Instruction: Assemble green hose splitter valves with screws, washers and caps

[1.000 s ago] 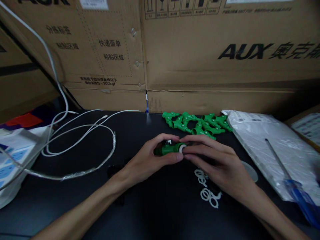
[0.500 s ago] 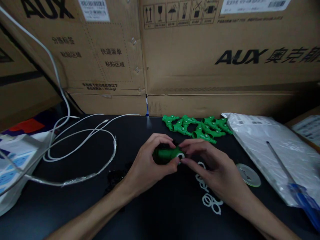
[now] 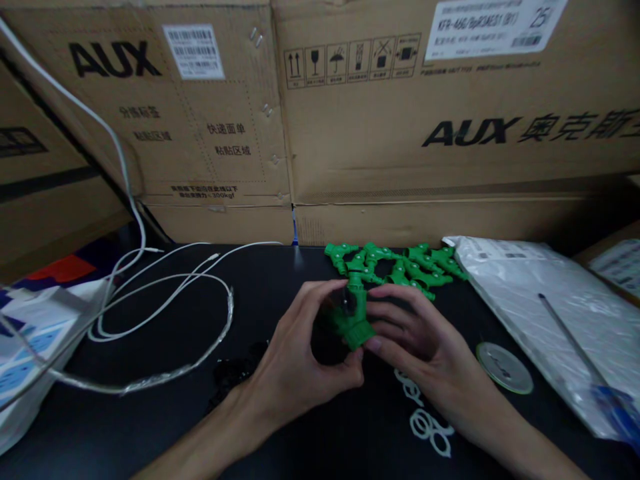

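Observation:
Between my two hands is a green plastic Y-shaped hose fitting (image 3: 357, 327), tilted, with one wide end toward me. A small dark piece (image 3: 349, 301) shows at its side; its kind is unclear. My left hand (image 3: 300, 347) curls around the fitting's left side, index finger near its top and thumb below. On the other side, my right hand (image 3: 415, 327) grips the fitting's lower right edge with thumb and fingers. White ring gaskets (image 3: 425, 423) lie under and beside my right wrist. Small black parts (image 3: 233, 377) sit beside my left wrist, partly hidden.
Several more green fittings (image 3: 420, 267) lie at the back of the black table (image 3: 165, 427). To the right are a white plastic package (image 3: 550, 313), a blue-handled screwdriver (image 3: 615, 407) and a round disc (image 3: 505, 368). White cables (image 3: 230, 313) loop at left by a power strip (image 3: 50, 333). Cardboard boxes (image 3: 350, 147) stand behind.
The fitting has turned in my hands from lying sideways, with a white-ringed opening showing, to more upright with its wide end toward me. The camera view has tilted up slightly.

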`<state>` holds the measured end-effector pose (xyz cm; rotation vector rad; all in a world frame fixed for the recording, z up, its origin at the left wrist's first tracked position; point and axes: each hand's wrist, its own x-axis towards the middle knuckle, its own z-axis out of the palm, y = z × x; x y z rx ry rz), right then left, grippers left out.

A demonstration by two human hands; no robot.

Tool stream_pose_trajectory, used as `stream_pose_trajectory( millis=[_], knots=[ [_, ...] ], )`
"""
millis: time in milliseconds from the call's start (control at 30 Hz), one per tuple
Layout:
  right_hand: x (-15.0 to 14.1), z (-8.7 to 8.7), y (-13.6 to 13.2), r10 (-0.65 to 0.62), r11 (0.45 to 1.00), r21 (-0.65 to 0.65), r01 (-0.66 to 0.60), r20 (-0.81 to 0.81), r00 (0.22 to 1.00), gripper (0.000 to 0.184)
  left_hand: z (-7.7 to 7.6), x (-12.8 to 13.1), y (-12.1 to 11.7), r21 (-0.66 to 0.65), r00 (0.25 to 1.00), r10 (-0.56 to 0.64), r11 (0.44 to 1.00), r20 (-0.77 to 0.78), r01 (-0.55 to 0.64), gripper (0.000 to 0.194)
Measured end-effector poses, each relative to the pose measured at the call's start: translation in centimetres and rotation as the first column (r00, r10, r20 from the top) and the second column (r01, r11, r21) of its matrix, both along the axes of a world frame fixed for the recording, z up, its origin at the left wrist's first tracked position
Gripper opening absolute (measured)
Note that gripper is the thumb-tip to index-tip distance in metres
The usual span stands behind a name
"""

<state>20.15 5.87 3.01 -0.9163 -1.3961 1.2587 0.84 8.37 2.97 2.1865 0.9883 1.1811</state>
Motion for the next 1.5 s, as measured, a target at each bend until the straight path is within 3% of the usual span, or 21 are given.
stream_pose_trajectory(
  millis=[233,300,400,467,800,1233,1500],
  knots=[
    [-0.4,-0.4,0.1,-0.049,0.998,0.038,0.049,0.008,0.999,0.036,0.2,0.0,0.0,-0.12,0.996,-0.034,0.992,-0.08,0.024,0.029],
    [-0.3,-0.2,0.0,-0.035,0.999,0.028,0.034,0.018,0.999,0.037,0.4,-0.1,0.0,-0.134,0.997,-0.05,0.99,-0.065,0.041,0.036],
    [-0.3,0.1,-0.1,-0.028,1.0,0.013,0.027,0.038,0.999,0.038,0.4,-0.3,-0.1,-0.176,0.998,-0.042,0.984,-0.05,0.033,0.069],
    [-0.4,0.2,-0.1,-0.033,0.999,0.017,0.033,0.047,0.998,0.037,0.4,-0.3,-0.1,-0.216,0.998,-0.04,0.976,-0.057,0.027,0.08],
    [-0.5,-0.5,-0.3,-0.048,0.998,0.038,0.044,0.104,0.993,0.033,0.3,-0.2,-0.1,-0.251,0.999,-0.015,0.968,-0.043,0.003,0.072],
    [-0.6,0.3,-0.6,-0.086,0.996,0.034,0.082,0.119,0.989,0.023,0.5,0.0,-0.3,-0.29,1.0,-0.001,0.957,-0.015,-0.003,0.062],
    [-1.1,0.4,-1.1,-0.107,0.992,0.08,0.1,0.093,0.99,0.006,0.3,0.1,-0.4,-0.291,1.0,0.017,0.957,0.002,-0.016,0.06]
  ],
)
